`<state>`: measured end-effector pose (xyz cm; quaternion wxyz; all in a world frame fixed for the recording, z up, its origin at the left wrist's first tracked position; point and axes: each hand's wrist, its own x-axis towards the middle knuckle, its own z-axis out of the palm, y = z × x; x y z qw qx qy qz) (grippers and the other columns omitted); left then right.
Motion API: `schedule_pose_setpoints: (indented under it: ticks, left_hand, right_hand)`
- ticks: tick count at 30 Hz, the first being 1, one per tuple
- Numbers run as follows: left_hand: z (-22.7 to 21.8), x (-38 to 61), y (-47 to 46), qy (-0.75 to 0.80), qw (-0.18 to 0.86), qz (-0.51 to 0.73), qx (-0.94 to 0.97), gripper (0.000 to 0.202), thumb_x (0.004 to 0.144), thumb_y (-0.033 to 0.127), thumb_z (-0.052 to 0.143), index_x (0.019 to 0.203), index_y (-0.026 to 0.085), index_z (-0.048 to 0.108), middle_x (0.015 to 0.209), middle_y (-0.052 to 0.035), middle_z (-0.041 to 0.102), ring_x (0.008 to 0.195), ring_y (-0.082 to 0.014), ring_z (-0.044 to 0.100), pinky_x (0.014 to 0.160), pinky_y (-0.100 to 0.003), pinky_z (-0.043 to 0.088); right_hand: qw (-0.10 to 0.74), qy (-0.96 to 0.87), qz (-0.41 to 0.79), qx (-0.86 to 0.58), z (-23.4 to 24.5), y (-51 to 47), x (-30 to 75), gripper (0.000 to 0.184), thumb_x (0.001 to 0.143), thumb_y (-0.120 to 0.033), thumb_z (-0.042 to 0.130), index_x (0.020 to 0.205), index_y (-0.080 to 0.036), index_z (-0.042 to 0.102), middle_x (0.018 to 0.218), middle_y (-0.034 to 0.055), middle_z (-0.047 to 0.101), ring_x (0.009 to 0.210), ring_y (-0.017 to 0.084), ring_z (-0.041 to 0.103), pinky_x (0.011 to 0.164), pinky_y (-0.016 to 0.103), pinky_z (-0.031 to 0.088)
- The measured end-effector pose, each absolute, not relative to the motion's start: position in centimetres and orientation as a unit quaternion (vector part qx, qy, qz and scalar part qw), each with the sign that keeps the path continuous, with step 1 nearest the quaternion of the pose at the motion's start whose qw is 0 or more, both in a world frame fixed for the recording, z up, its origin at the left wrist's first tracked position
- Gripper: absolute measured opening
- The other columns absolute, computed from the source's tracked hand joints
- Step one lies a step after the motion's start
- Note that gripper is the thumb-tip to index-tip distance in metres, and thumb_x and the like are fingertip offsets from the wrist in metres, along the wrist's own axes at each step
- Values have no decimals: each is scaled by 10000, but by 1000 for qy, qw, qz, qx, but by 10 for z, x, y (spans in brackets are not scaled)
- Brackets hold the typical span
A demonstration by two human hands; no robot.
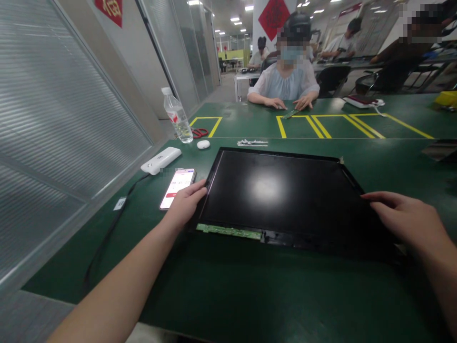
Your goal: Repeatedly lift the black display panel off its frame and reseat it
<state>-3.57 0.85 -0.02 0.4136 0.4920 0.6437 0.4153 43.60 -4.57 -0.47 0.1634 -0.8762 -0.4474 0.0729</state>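
Note:
A black LCD screen panel [303,190] is held between both hands above the green table, its glossy face up and a ceiling light mirrored in it. Along its near edge, on the left half, runs a narrow green circuit board [228,231]. My left hand [186,200] grips the panel's left edge, thumb on top and the other fingers mostly hidden. At the right edge my right hand [403,212] pinches the panel between thumb and fingers. Just left of my left hand lies a lit phone [177,183] with a timer on its display.
On the left stand a water bottle [178,119], a white power bank [161,160] with a black cable, red-handled scissors [200,133] and a white earbud case [203,144]. White strips [252,142] lie behind the panel. Across the table a masked person [289,81] touches a small green board [291,114].

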Motion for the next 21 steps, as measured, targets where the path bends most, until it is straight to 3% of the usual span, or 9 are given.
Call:
schedule_pose_setpoints:
  ticks: [4, 7, 15, 21]
  left_hand:
    - [9, -27, 4, 644, 512, 452, 346, 450, 840, 209, 712, 1287, 251, 734, 997, -77, 810, 769, -227, 765, 689, -325, 627]
    - [17, -21, 1, 628, 558, 458, 290, 525, 856, 153, 689, 1375, 237, 673, 907, -82, 810, 646, -212, 749, 589, -302, 617]
    - [17, -18, 2, 567, 613, 483, 264, 536, 897, 125, 616, 1426, 213, 622, 882, -83, 804, 633, -197, 754, 568, -267, 619]
    - [13, -21, 2, 517, 651, 474, 290, 617, 841, 144, 683, 1446, 220, 594, 963, -80, 800, 679, -208, 766, 675, -315, 653]
  right_hand:
    - [166, -447, 71, -876, -9, -45, 440, 457, 616, -477, 484, 906, -307, 795, 749, 51, 705, 702, 284, 611, 669, 404, 463]
    - [165, -451, 66, -875, -10, -45, 440, 429, 618, -483, 486, 870, -311, 788, 751, 52, 709, 689, 280, 610, 663, 405, 462]
    - [164, -427, 87, -885, 4, -45, 428, 371, 613, -463, 494, 815, -305, 763, 670, 52, 677, 646, 289, 614, 639, 415, 473]
    - [175, -447, 56, -875, 0, -44, 433, 323, 613, -467, 503, 756, -325, 755, 635, 41, 677, 577, 281, 598, 595, 420, 479]
